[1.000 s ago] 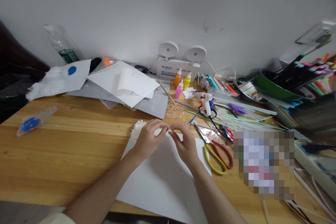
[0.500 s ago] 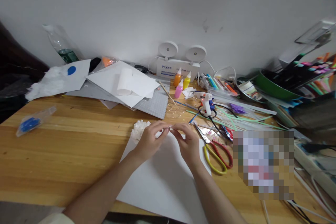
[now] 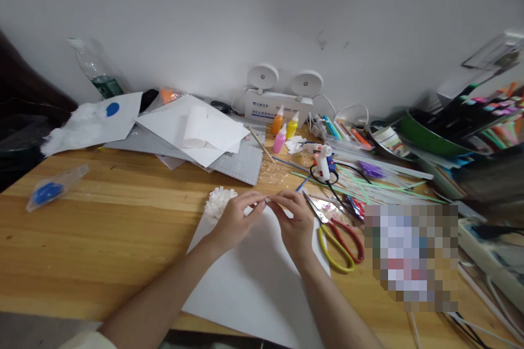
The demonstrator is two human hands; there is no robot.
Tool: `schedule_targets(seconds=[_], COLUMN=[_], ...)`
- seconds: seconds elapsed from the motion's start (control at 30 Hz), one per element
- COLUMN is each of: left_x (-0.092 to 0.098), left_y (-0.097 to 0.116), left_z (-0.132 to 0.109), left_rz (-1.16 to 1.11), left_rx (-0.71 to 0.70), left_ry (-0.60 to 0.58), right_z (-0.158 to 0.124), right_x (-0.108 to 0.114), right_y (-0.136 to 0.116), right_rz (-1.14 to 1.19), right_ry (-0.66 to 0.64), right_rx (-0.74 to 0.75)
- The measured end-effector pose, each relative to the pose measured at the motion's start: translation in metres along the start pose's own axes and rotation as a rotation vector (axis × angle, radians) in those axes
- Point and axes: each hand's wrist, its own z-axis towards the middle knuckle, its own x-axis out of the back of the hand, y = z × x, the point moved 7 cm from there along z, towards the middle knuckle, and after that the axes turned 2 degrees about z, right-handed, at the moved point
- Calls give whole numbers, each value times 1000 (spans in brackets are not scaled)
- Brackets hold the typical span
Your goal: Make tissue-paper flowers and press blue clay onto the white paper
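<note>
Above a large white sheet of paper, the fingertips of my left hand and my right hand meet in a pinch. Between them is a small white piece, mostly covered by the fingers; its kind cannot be made out. A heap of small white curled bits lies at the sheet's far left corner, beside my left hand. To the right of my right hand rest scissors with one yellow and one red handle, blades pointing away.
A glue gun stands behind the scissors. Paint bottles, a grey cutting mat and stacked white paper lie toward the wall. A bag with blue contents is at left, a power strip at right.
My right hand's fingers have shifted slightly at the pinch. Both hands otherwise stay in the same place over the sheet.
</note>
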Motion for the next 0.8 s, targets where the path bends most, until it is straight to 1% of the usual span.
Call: schedule_targets(seconds=[0.13,0.23,0.37,0.6,0.8], left_x=[6,10,11,6,5], left_y=[-7,-6,-4,3,3], left_z=[0,2,4,3,2], left_rz=[-3,14,53,20,-22], left_rx=[73,66,59,-47,-58], left_ry=[58,83,84,65,71], right_z=[1,-1,-3,-1,0], right_x=[-4,-8,-11,-11,-7], right_y=[-1,3,6,6,10], right_rz=[27,60,78,114,163], right_ry=[-69,-127,-160,-166,-116], right_rx=[-17,-47,-69,-83,-125])
